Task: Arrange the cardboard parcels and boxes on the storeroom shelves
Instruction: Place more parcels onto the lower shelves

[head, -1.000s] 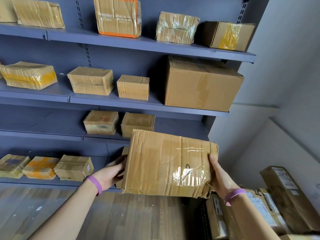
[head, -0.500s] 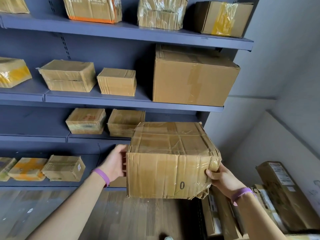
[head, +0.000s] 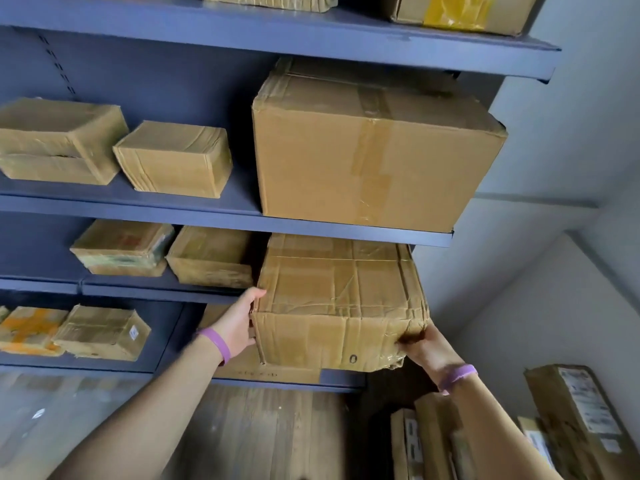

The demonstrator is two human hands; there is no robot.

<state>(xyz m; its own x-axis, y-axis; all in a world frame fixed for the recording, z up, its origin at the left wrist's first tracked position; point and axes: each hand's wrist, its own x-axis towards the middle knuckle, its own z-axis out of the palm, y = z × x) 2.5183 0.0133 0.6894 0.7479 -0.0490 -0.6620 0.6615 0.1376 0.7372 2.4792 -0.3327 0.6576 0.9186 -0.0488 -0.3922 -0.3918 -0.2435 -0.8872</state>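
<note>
A crumpled, taped cardboard box (head: 339, 292) with a "0" on its front sits partly in the right end of the grey shelf (head: 156, 294), under the shelf above. My left hand (head: 239, 323) grips its left side, thumb at the top edge. My right hand (head: 424, 344) holds its torn lower right corner with fingers curled beneath. Both wrists wear purple bands.
Two small parcels (head: 211, 254) (head: 121, 247) stand left of the box on the same shelf. A large box (head: 363, 150) fills the shelf above it. Taped parcels (head: 104, 332) lie on the shelf below. More labelled boxes (head: 581, 420) stand on the floor at the right.
The box was tipped flat, raised and pushed forward into the shelf gap beside the small parcels. Both hands moved with it, and my view came closer to the shelves.
</note>
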